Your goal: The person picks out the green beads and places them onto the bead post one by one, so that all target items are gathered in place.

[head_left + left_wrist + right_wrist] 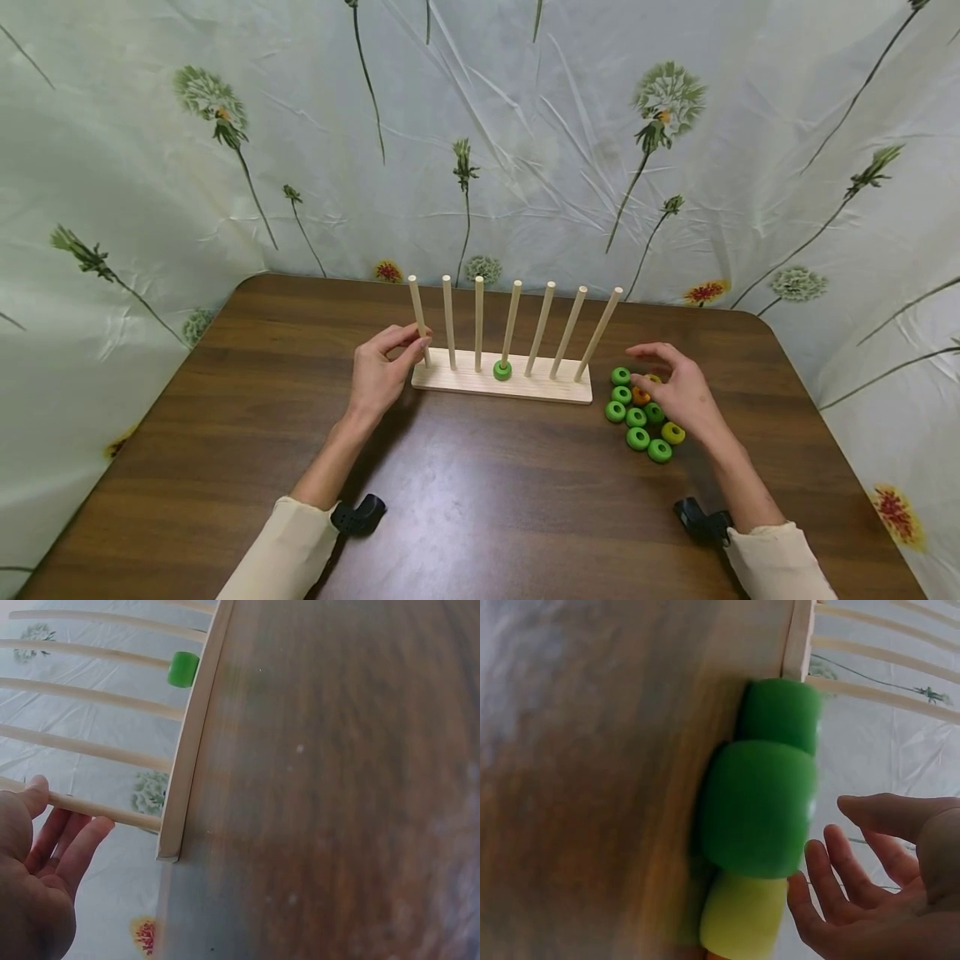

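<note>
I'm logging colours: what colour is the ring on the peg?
Green ring, best seen in the left wrist view.

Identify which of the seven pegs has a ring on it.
The middle peg, fourth from either end of the wooden base: a green ring sits around its foot, while the other six pegs carry none.

The brown table [487,508] bears a pegboard [521,386]; beads [636,423] lie nearby.

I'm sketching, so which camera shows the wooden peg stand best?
The head view: the wooden peg stand fits fully, all seven pegs, though the left hand covers part of one. The left wrist view shows one end and several pegs; the right wrist view, only part of the opposite end.
</note>
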A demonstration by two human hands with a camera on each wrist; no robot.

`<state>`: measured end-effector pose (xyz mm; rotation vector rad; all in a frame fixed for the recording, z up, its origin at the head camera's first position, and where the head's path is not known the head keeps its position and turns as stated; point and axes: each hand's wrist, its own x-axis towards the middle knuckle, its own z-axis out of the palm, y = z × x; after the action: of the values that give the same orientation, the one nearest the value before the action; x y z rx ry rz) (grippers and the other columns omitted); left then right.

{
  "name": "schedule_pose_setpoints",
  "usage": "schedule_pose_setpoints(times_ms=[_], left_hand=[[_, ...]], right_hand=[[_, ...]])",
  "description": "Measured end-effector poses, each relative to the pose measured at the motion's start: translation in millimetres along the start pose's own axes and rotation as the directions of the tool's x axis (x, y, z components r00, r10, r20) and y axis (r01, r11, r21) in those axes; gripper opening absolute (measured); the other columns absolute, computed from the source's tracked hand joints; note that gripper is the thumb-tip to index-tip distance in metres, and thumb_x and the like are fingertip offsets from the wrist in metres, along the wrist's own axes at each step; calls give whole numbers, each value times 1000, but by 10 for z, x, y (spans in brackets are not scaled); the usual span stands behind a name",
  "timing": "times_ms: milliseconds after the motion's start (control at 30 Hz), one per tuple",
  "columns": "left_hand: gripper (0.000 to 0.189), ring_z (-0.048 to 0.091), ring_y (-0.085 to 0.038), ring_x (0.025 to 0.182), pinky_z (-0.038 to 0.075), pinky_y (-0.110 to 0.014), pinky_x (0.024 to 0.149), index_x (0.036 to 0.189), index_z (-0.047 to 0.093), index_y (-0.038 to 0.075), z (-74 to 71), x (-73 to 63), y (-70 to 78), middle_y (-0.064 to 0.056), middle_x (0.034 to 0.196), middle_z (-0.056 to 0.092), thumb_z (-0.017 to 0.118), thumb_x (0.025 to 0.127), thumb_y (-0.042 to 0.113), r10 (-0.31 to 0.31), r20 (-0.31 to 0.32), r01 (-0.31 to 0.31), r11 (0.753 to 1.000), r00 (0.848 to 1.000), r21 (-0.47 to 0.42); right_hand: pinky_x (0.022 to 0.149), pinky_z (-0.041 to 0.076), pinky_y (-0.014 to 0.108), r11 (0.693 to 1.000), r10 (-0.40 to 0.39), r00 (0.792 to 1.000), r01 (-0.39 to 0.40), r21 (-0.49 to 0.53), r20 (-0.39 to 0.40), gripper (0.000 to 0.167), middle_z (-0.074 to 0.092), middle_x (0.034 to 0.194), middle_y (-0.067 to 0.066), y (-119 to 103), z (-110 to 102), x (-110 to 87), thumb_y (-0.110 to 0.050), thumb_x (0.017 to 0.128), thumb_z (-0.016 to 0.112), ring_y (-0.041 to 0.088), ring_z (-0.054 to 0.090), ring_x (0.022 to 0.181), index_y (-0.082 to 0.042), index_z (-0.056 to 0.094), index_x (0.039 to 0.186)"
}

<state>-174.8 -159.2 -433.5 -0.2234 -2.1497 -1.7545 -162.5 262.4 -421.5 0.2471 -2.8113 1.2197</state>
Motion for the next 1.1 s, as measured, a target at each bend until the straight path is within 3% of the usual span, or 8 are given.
schedule_pose_setpoints(times_ms=[100,467,733,967,1100], left_hand=[[18,70,-7,82,63,-13,74,109,79,-4,3,3,-2,-26,102,75,76,93,3,-2,-1,2,1000,1000,-9],[19,72,-11,84,64,-14,75,111,78,-5,-19,7,-9,-27,103,75,76,93,2,15,-8,-15,1000,1000,-15],[19,71,-7,83,64,-15,75,110,78,-6,-12,-8,-13,-27,103,75,76,93,0,17,-13,-17,999,1000,-31],[19,71,-5,83,64,-14,75,111,78,-6,-10,-6,-24,-27,104,74,76,93,1,7,-5,-8,999,1000,-31],[19,71,-5,84,64,-14,76,111,78,-5,4,-2,-38,-27,104,74,75,94,3,1,-1,-1,1000,1000,-27]], right_hand=[[77,49,9,1000,23,999,-23,-11,27,40,61,137,25,32,4,12,1,96,71,48,62,124,0,62,134],[82,55,25,997,61,992,-56,-46,114,47,59,143,29,93,15,63,6,95,65,50,59,128,1,58,141],[83,54,26,998,36,988,-28,-55,151,43,64,136,29,119,38,82,2,97,64,45,61,125,3,58,140],[91,55,45,997,35,986,-23,-72,161,42,65,132,28,89,62,98,0,96,65,44,61,122,3,59,138],[92,55,49,994,68,983,-54,-90,168,43,65,132,27,88,68,92,0,96,64,44,60,123,2,59,138]])
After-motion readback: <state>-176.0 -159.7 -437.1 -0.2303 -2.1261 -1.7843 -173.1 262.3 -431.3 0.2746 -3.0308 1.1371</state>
